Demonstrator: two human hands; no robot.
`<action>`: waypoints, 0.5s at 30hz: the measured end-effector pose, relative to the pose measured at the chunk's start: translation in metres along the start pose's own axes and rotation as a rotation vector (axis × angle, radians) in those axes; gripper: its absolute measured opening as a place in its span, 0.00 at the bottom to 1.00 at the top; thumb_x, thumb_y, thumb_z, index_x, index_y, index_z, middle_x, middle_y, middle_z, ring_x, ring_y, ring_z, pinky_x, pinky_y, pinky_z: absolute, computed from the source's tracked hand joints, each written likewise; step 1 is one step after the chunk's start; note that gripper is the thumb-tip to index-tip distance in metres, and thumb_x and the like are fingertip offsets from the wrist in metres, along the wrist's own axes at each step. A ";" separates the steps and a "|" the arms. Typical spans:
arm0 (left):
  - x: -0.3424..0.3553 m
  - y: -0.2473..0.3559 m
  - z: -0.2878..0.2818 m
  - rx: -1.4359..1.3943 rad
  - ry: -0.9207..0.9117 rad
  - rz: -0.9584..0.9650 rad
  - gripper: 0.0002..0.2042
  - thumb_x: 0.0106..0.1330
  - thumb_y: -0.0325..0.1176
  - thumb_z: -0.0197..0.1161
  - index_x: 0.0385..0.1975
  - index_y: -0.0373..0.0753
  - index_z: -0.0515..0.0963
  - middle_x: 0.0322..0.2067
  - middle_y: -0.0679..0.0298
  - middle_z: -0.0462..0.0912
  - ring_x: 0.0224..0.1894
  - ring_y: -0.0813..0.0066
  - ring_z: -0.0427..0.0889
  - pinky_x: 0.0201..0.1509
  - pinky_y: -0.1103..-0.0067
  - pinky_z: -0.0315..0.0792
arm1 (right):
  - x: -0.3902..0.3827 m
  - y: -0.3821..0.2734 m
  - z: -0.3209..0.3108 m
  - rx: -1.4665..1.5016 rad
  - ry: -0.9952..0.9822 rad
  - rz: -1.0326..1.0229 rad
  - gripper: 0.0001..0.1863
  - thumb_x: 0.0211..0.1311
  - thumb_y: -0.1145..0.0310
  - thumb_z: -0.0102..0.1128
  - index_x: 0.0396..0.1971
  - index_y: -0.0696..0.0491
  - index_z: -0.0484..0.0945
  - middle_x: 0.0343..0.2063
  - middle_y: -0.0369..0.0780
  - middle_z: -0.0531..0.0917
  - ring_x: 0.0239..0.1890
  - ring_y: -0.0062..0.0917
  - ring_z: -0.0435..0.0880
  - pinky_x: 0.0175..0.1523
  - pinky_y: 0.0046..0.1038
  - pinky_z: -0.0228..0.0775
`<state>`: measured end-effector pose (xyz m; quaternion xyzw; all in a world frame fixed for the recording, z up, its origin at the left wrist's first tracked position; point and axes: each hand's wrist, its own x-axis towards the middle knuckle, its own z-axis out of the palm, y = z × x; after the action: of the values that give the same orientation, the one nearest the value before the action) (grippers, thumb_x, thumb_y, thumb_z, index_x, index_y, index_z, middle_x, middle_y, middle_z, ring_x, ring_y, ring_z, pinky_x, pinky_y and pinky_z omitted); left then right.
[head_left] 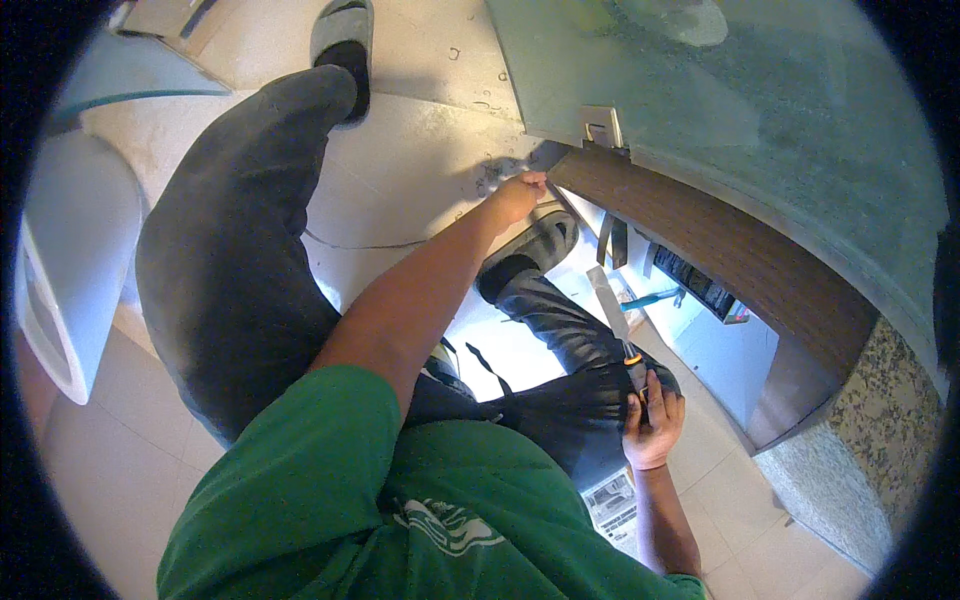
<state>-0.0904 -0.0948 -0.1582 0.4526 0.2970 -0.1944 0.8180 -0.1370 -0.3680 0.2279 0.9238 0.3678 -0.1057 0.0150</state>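
My left hand [521,196] reaches forward to the far end of a dark wood-grain panel [720,230]. Its fingers are curled together at the panel's corner, and whatever sits between the fingertips is hidden. My right hand [655,420] rests by my bent right knee, wrapped around the handle of a chisel [610,305]. The chisel has a wide flat metal blade and a dark handle with a yellow ring. Its blade points away from me, beside the open front of the lit cabinet [720,355].
Inside the cabinet are a teal-handled tool [650,299] and a black case of small pieces [695,283]. Greenish glass [740,110] lies beyond the panel, with a pale switch plate [601,127] near its edge. A white plastic chair [85,260] stands left. Printed paper [612,505] lies beside me.
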 end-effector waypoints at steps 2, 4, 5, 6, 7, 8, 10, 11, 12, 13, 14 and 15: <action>-0.006 0.014 0.013 -0.154 0.021 -0.061 0.18 0.75 0.46 0.61 0.60 0.47 0.76 0.52 0.67 0.83 0.50 0.66 0.81 0.53 0.68 0.72 | -0.002 0.000 0.001 -0.002 0.010 0.017 0.23 0.66 0.64 0.65 0.58 0.58 0.80 0.34 0.46 0.80 0.35 0.45 0.76 0.44 0.45 0.69; -0.008 0.021 0.017 -0.295 0.084 -0.131 0.17 0.75 0.46 0.61 0.56 0.45 0.77 0.51 0.68 0.84 0.51 0.65 0.80 0.53 0.68 0.72 | 0.000 -0.004 -0.001 -0.008 0.014 0.022 0.23 0.66 0.65 0.65 0.58 0.58 0.80 0.34 0.46 0.80 0.35 0.45 0.76 0.44 0.45 0.69; -0.006 0.019 0.016 -0.316 0.103 -0.122 0.16 0.74 0.46 0.62 0.55 0.45 0.77 0.50 0.68 0.84 0.50 0.66 0.81 0.52 0.68 0.72 | 0.001 -0.004 -0.002 -0.011 0.003 0.022 0.23 0.66 0.65 0.65 0.58 0.58 0.80 0.34 0.47 0.80 0.36 0.46 0.77 0.44 0.45 0.70; -0.002 0.019 0.013 -0.336 0.122 -0.112 0.15 0.74 0.46 0.63 0.53 0.46 0.78 0.49 0.69 0.85 0.49 0.66 0.81 0.51 0.68 0.73 | 0.002 -0.004 -0.002 -0.015 -0.009 0.021 0.23 0.66 0.65 0.65 0.58 0.58 0.79 0.34 0.47 0.80 0.36 0.46 0.77 0.45 0.45 0.70; -0.002 0.021 0.012 -0.357 0.139 -0.104 0.15 0.73 0.46 0.64 0.51 0.46 0.79 0.48 0.69 0.86 0.48 0.66 0.82 0.50 0.69 0.73 | 0.003 -0.004 -0.002 -0.020 -0.021 0.023 0.23 0.66 0.65 0.65 0.58 0.58 0.79 0.35 0.47 0.80 0.36 0.46 0.77 0.45 0.45 0.71; -0.001 0.022 0.013 -0.311 0.156 -0.109 0.15 0.73 0.46 0.64 0.52 0.46 0.80 0.47 0.69 0.86 0.48 0.66 0.82 0.50 0.69 0.74 | 0.003 -0.003 -0.002 -0.017 -0.023 0.016 0.23 0.66 0.65 0.65 0.58 0.59 0.79 0.35 0.47 0.80 0.37 0.47 0.77 0.45 0.46 0.71; 0.001 0.027 0.017 -0.217 0.188 -0.117 0.16 0.71 0.46 0.65 0.52 0.45 0.81 0.45 0.69 0.88 0.46 0.66 0.83 0.49 0.69 0.75 | 0.002 -0.001 -0.001 -0.010 -0.027 0.001 0.24 0.65 0.65 0.65 0.59 0.59 0.78 0.36 0.48 0.80 0.37 0.47 0.78 0.46 0.47 0.71; 0.000 0.028 0.019 -0.168 0.251 -0.050 0.16 0.72 0.44 0.65 0.52 0.43 0.81 0.44 0.65 0.88 0.45 0.65 0.85 0.50 0.69 0.76 | 0.004 -0.001 0.000 -0.005 -0.028 -0.010 0.24 0.65 0.65 0.65 0.59 0.59 0.78 0.36 0.48 0.80 0.37 0.47 0.78 0.46 0.47 0.72; -0.001 0.028 0.022 -0.118 0.313 0.016 0.16 0.72 0.42 0.64 0.52 0.41 0.82 0.44 0.61 0.89 0.43 0.64 0.86 0.50 0.69 0.78 | 0.007 -0.001 -0.001 0.001 -0.029 -0.021 0.24 0.65 0.66 0.65 0.59 0.59 0.78 0.37 0.48 0.81 0.37 0.47 0.78 0.46 0.47 0.72; -0.005 0.030 0.026 -0.066 0.369 0.083 0.16 0.72 0.41 0.63 0.52 0.39 0.82 0.44 0.56 0.89 0.41 0.63 0.87 0.51 0.69 0.79 | 0.009 -0.002 -0.001 0.004 -0.028 -0.027 0.24 0.65 0.66 0.65 0.59 0.59 0.78 0.37 0.48 0.81 0.38 0.47 0.78 0.46 0.47 0.72; -0.010 0.031 0.027 0.039 0.387 0.126 0.17 0.72 0.41 0.63 0.54 0.39 0.82 0.45 0.56 0.89 0.44 0.62 0.87 0.52 0.69 0.79 | 0.009 -0.003 -0.002 0.011 -0.029 -0.023 0.24 0.65 0.66 0.65 0.59 0.59 0.78 0.37 0.48 0.81 0.38 0.47 0.78 0.46 0.47 0.72; -0.018 0.037 0.030 0.145 0.402 0.168 0.18 0.71 0.41 0.63 0.55 0.40 0.82 0.46 0.57 0.89 0.46 0.61 0.86 0.53 0.69 0.78 | 0.010 -0.004 -0.002 0.017 -0.029 -0.017 0.24 0.65 0.67 0.66 0.59 0.58 0.78 0.37 0.48 0.81 0.38 0.47 0.78 0.46 0.47 0.72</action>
<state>-0.0730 -0.1004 -0.1112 0.5629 0.4007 -0.0524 0.7210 -0.1323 -0.3586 0.2281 0.9191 0.3744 -0.1224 0.0118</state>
